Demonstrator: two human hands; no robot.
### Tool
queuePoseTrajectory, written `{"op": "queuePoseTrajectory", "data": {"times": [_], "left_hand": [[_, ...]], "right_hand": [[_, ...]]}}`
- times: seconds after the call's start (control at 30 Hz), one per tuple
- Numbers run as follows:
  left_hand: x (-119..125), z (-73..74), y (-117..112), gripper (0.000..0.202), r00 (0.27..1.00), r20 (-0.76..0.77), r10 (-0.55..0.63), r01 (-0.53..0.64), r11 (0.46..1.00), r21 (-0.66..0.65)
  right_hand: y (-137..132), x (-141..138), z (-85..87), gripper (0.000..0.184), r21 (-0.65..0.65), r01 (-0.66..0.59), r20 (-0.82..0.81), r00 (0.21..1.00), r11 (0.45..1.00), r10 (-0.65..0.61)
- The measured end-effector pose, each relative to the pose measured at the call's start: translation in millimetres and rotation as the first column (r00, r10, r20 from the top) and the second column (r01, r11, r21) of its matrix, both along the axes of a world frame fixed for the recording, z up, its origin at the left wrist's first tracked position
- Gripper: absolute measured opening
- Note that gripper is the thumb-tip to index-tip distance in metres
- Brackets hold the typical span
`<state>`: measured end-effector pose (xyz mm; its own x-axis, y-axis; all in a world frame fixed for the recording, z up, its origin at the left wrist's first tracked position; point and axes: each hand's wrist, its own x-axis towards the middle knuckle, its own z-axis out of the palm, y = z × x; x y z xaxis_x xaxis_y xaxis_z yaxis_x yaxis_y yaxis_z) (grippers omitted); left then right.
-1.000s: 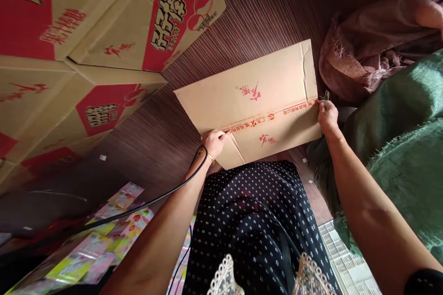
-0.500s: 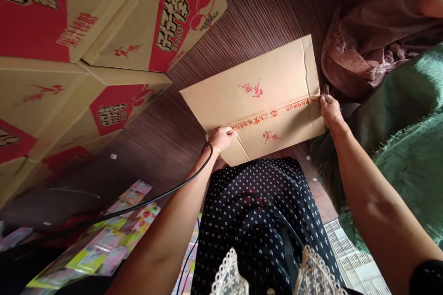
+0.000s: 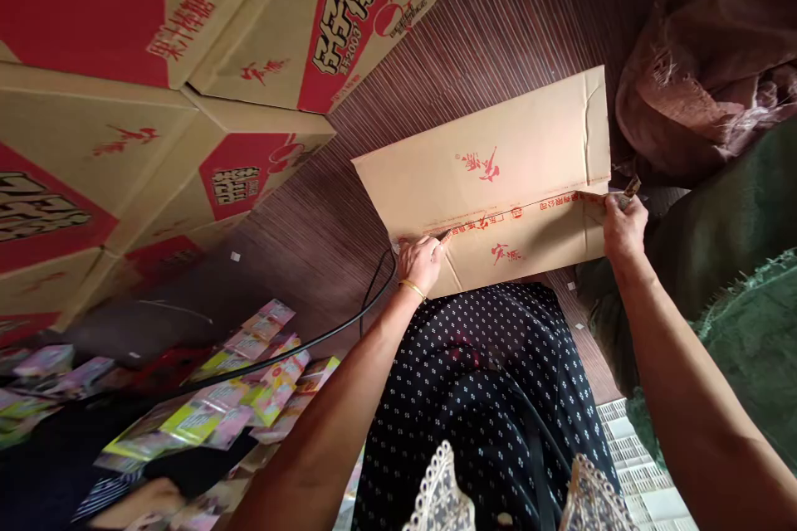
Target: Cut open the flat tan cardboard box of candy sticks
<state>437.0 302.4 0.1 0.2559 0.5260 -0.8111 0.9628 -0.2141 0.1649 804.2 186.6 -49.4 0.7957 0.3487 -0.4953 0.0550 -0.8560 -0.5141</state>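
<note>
Head view, with its middle as the clock's centre: stacked cartons (image 3: 59, 95), red and brown, fill ten o'clock to my left. Low at eight o'clock another person's arm (image 3: 144, 501) shows beside bright printed packets (image 3: 199, 421), some hidden behind my forearm. A black cable (image 3: 283, 359) runs up from there and loops near my left wrist. My left hand (image 3: 422, 260) is just below the centre, on the left end of a brown carton (image 3: 529, 141); its fingers are curled, but I can't tell whether they pinch anything. The carton lies at two o'clock, just beyond my dotted skirt (image 3: 479, 348), its printed tape seam slanting up rightward. At three o'clock my right hand (image 3: 626, 226) has its fingers clamped on a slim tool (image 3: 633, 186) at the carton's right edge. Brownish cloth (image 3: 691, 91) lies beyond it, toward two, and green cloth (image 3: 756, 348) toward four.
</note>
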Motion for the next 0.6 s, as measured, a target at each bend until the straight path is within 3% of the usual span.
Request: {"op": "queuePoseTrajectory", "data": {"times": [0.2, 0.37, 0.47, 0.6], "left_hand": [[-12, 22.0, -15, 0.030, 0.998, 0.065, -0.018, 0.020, 1.000, -0.022], [-7, 13.4, 5, 0.026, 1.000, 0.009, -0.019, 0.019, 0.994, -0.112], [21, -5.9, 26, 0.019, 0.997, 0.076, -0.007, 0.027, 0.962, -0.271], [91, -27.2, 37, 0.030, 0.978, 0.200, 0.061, 0.027, 0.912, -0.410]], "right_hand": [[-11, -4, 8.4, 0.018, -0.015, -0.007, -0.004, 1.000, 1.000, 0.007], [-4, -5, 17.1, 0.018, -0.019, -0.040, -0.046, 0.998, 0.999, 0.039], [0, -5, 16.7, 0.017, 0.001, -0.045, -0.054, 0.998, 0.999, 0.045], [-3, 3, 10.1, 0.020, -0.018, -0.153, -0.068, 0.986, 0.988, 0.151]]}}
